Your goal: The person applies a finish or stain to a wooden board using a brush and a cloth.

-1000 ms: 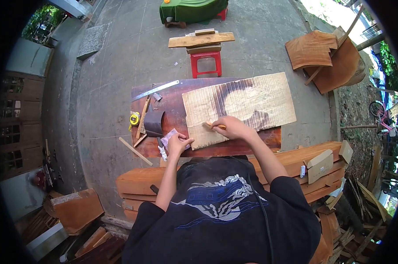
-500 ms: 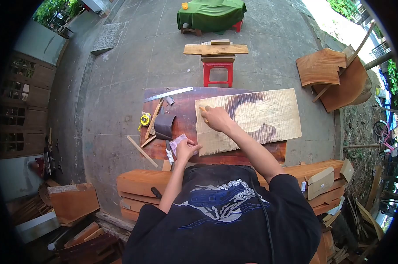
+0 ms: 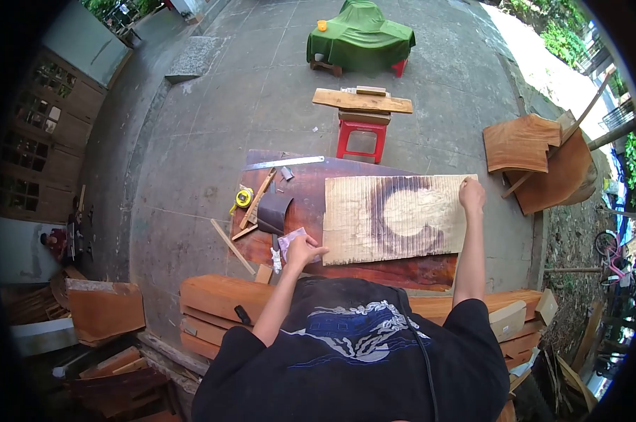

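Observation:
A ridged, corrugated cardboard sheet [image 3: 346,218] with dark scorch-like markings around a pale round patch lies over the dark reddish wooden board [image 3: 307,186]. My right hand [image 3: 471,195] is closed on the sheet's far right corner. At its near left corner, my left hand [image 3: 304,250] has fingers and thumb closed on the edge. Under and beside the left hand lies a pinkish-purple patterned piece [image 3: 290,240]. A dark curved sheet [image 3: 274,213] and a crumpled white-wrapped item [image 3: 276,260] are close by. No orange item shows in the right hand now.
A steel ruler [image 3: 286,163], yellow tape measure [image 3: 244,197] and wooden strips [image 3: 258,197] lie at the left. Beyond stand a red stool [image 3: 360,141] bearing planks and a green-covered stand [image 3: 360,46]. Stacked timber [image 3: 223,295] lies before me; wooden slabs [image 3: 522,144] lean at right.
My right hand has gone from the sheet's left part to its far right corner. The sheet has turned slightly clockwise. The orange item seen at the right hand earlier is out of sight.

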Demonstrator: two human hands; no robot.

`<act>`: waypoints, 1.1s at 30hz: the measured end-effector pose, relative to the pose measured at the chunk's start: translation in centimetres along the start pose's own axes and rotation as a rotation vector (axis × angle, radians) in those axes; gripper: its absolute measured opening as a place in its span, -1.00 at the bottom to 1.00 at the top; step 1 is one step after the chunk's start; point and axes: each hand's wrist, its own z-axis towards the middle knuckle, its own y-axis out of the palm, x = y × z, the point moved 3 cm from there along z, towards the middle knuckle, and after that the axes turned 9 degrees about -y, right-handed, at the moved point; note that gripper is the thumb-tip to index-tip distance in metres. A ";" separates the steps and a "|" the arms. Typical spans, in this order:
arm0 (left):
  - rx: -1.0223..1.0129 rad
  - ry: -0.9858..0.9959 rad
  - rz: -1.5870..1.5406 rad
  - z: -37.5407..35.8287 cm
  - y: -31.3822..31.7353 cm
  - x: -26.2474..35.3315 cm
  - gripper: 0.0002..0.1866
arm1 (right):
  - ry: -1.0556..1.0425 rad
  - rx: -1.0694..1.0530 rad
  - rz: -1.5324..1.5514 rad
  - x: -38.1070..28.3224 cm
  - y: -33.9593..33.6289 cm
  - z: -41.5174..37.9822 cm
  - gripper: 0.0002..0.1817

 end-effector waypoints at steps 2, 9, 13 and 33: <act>0.003 0.010 0.033 -0.1 0.2 -0.1 -0.44 | -0.260 -0.005 -0.076 -8.9 0.9 -5.0 -0.77; 0.038 0.029 0.094 -0.6 -0.1 0.3 -0.42 | -0.528 -0.219 0.877 -18.4 -1.9 -13.4 -0.78; 0.037 0.030 0.053 -0.1 0.8 -0.8 -0.43 | 0.007 -0.160 1.010 -2.6 -0.6 -8.8 -0.66; 0.055 0.085 0.086 -3.0 0.3 0.7 -0.56 | 0.354 0.026 0.549 5.3 -3.9 -14.6 -0.64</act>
